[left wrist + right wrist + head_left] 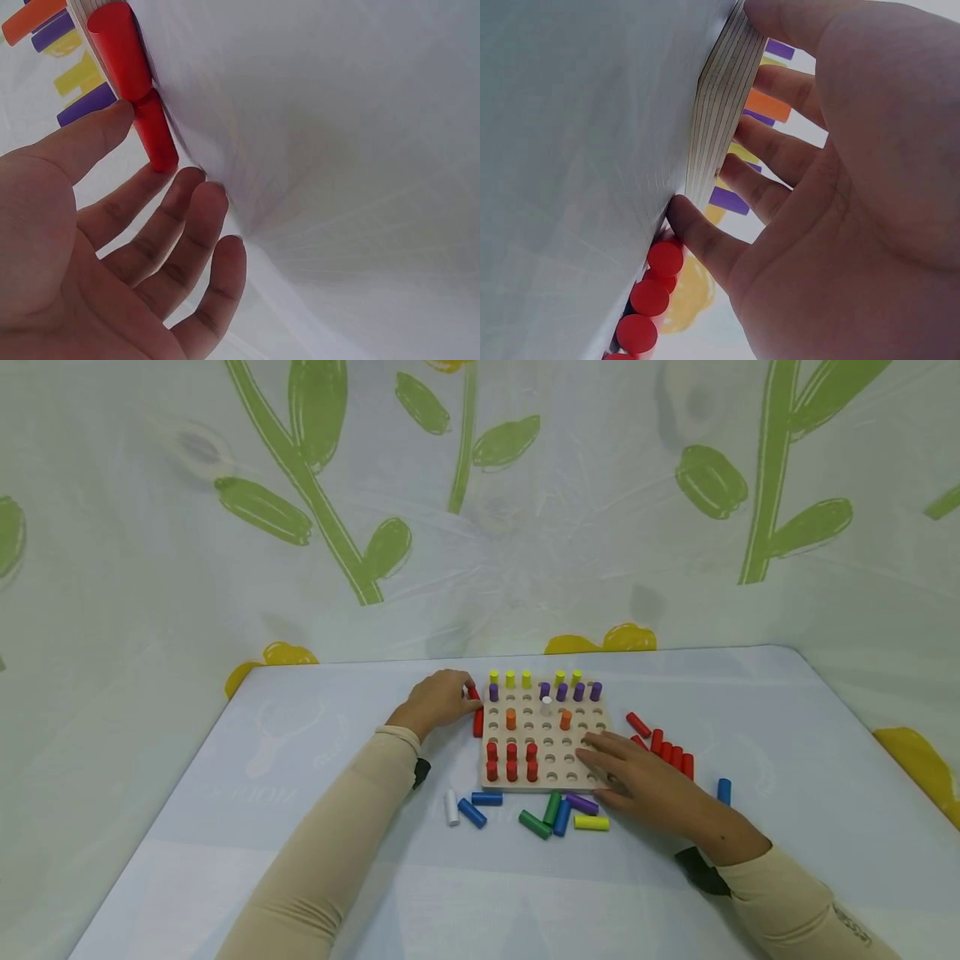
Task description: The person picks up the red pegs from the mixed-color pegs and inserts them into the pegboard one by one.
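A pale wooden pegboard (547,760) lies on the table, with yellow, purple, orange, white and red pegs upright in some of its holes. By its left edge two red pegs lie end to end. My left hand (442,700) pinches the farther red peg (156,135) by its ends, between thumb and index finger; the nearer red peg (120,51) lies just past the thumb tip. My right hand (645,781) rests on the board's front right corner with fingers spread and fairly straight. In the right wrist view its fingers touch the board's layered edge (724,105).
In front of the board lie loose pegs: a white peg (452,807), a yellow peg (592,822), a purple peg (582,803), and several blue and green ones. Several red pegs (667,752) lie right of the board, near a blue peg (723,791). A patterned curtain (525,568) hangs behind.
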Demonstrator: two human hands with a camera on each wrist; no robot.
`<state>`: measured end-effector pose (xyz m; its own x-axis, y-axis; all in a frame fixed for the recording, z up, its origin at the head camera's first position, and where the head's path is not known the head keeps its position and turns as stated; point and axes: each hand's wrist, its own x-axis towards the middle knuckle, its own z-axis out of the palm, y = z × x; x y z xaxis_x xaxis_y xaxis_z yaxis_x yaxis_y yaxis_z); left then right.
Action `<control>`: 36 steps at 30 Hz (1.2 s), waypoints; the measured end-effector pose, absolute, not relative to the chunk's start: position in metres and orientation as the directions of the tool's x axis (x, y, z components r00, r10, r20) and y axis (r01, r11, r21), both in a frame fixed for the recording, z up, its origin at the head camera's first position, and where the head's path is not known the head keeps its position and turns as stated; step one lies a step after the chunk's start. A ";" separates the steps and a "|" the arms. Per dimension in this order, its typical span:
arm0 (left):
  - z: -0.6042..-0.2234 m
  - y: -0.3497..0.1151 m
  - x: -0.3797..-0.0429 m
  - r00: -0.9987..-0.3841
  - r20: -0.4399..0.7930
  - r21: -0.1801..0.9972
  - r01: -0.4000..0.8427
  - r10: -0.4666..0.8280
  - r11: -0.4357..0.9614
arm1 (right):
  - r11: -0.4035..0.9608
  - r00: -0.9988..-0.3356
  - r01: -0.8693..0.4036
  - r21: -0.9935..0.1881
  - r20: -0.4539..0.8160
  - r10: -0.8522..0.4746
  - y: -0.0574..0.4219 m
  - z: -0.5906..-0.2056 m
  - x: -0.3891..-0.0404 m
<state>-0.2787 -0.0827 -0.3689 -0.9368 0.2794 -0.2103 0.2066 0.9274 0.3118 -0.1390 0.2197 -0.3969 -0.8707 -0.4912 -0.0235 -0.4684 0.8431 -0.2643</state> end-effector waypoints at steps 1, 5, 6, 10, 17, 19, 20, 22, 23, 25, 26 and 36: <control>-0.369 -0.083 -0.278 -0.937 -0.209 0.316 0.206 0.279 0.926 | 0.844 -0.871 -0.467 -0.264 -0.026 -0.491 0.220 -0.397 -0.139; -0.369 -0.083 -0.278 -0.939 -0.204 0.328 0.202 0.277 0.923 | 0.845 -0.872 -0.462 -0.269 -0.034 -0.488 0.220 -0.397 -0.139; -0.370 -0.083 -0.278 -0.939 -0.201 0.328 0.203 0.278 0.923 | 0.845 -0.872 -0.462 -0.270 -0.033 -0.487 0.220 -0.397 -0.139; -0.370 -0.083 -0.278 -0.940 -0.202 0.332 0.197 0.274 0.922 | 0.843 -0.872 -0.465 -0.270 -0.026 -0.489 0.220 -0.397 -0.139; -0.371 -0.082 -0.278 -0.945 -0.205 0.349 0.174 0.256 0.921 | 0.843 -0.872 -0.465 -0.272 -0.023 -0.488 0.220 -0.397 -0.139; -0.371 -0.082 -0.278 -0.947 -0.199 0.359 0.170 0.254 0.918 | 0.843 -0.873 -0.463 -0.273 -0.026 -0.488 0.220 -0.397 -0.139; -0.371 -0.082 -0.278 -0.947 -0.196 0.366 0.169 0.254 0.915 | 0.843 -0.872 -0.464 -0.274 -0.025 -0.488 0.220 -0.397 -0.139; -0.371 -0.082 -0.278 -0.948 -0.188 0.381 0.171 0.257 0.909 | 0.842 -0.872 -0.465 -0.273 -0.022 -0.489 0.220 -0.397 -0.139; -0.371 -0.082 -0.278 -0.948 -0.183 0.388 0.174 0.260 0.905 | 0.841 -0.872 -0.467 -0.272 -0.019 -0.490 0.220 -0.397 -0.139; -0.371 -0.082 -0.278 -0.948 -0.178 0.402 0.176 0.265 0.899 | 0.841 -0.871 -0.468 -0.270 -0.016 -0.490 0.220 -0.397 -0.139; -0.371 -0.082 -0.278 -0.947 -0.177 0.411 0.176 0.267 0.895 | 0.841 -0.871 -0.469 -0.269 -0.013 -0.491 0.220 -0.397 -0.139; -0.373 -0.083 -0.278 -0.949 -0.179 0.530 0.128 0.258 0.838 | 0.840 -0.871 -0.469 -0.273 -0.018 -0.492 0.220 -0.396 -0.138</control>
<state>-0.2779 -0.0832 -0.3731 -0.9494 0.2582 -0.1790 0.1279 0.8380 0.5304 -0.1383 0.2201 -0.3965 -0.8706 -0.4917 -0.0182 -0.4688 0.8401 -0.2727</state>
